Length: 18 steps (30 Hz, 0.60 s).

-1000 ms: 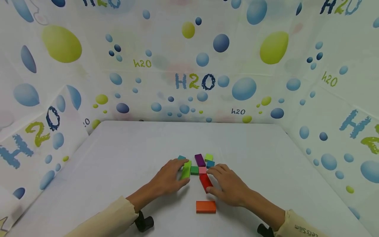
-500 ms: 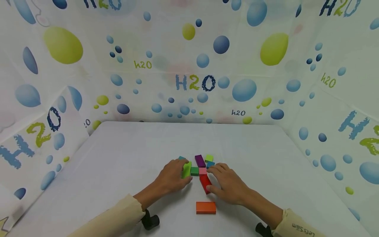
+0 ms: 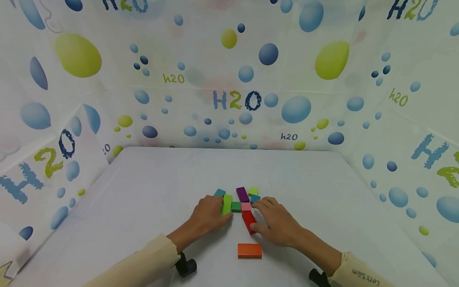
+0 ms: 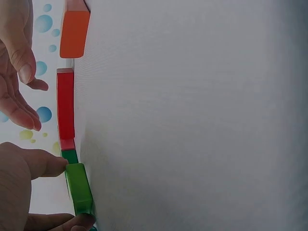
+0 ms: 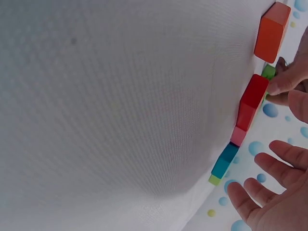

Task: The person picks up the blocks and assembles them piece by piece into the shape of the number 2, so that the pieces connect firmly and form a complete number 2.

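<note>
My left hand [image 3: 209, 214] pinches a light green block [image 3: 227, 204] by its two ends, thumb on the near end, fingers at the far one, as the left wrist view shows. Against it lies a dark green block [image 3: 236, 207], then a pink block [image 3: 245, 206]. A teal block [image 3: 220, 192] sits beyond the left fingers. My right hand [image 3: 277, 223] hovers beside the red block [image 3: 248, 222] with loosely spread fingers; in the right wrist view it holds nothing. Near its fingertips are a blue block [image 3: 255, 198] and a lime block [image 3: 253, 191]. A purple block [image 3: 242, 194] stands behind the pink one.
An orange block [image 3: 249, 251] lies apart, nearer to me than the red one. Everything rests on a white tabletop [image 3: 161, 179]. Bubble-patterned sheets [image 3: 201, 52] rise behind and on both sides.
My left hand has shifted slightly right, and its fingers have drawn in around the light green block. More of the teal block shows. The right hand has hardly moved.
</note>
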Each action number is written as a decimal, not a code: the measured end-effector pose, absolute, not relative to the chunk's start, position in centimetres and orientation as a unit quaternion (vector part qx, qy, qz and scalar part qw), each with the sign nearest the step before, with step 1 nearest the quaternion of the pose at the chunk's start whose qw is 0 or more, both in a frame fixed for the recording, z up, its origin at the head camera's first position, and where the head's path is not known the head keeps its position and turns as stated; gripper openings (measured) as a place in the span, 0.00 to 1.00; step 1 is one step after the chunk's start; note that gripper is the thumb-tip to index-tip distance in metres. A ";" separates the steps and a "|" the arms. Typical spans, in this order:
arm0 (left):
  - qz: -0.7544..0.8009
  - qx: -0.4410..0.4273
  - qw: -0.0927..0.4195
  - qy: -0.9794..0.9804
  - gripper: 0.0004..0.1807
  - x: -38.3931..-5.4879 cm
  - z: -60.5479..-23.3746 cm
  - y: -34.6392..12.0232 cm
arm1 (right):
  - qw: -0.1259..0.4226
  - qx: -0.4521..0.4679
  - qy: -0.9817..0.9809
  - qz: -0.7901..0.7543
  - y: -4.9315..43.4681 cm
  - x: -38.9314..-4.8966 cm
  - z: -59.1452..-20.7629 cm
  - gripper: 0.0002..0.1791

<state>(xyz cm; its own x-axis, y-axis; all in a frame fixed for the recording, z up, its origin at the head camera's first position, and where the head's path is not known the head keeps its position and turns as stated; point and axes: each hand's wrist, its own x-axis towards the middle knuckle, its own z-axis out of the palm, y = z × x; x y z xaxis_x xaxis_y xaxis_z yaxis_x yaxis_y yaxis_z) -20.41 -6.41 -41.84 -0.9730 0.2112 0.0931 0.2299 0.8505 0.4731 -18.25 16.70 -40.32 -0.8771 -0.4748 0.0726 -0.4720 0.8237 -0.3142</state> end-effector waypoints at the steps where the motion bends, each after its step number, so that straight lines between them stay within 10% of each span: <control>1: -0.250 -0.113 0.018 -0.961 0.22 -20.5 -41.9 -6.4 | 0.005 -0.247 0.955 -0.163 16.7 -18.3 -40.3 0.33; 18: -0.271 -0.095 0.026 -0.957 0.16 -21.3 -42.3 -6.1 | -0.005 -0.252 0.952 -0.174 17.0 -18.7 -40.9 0.31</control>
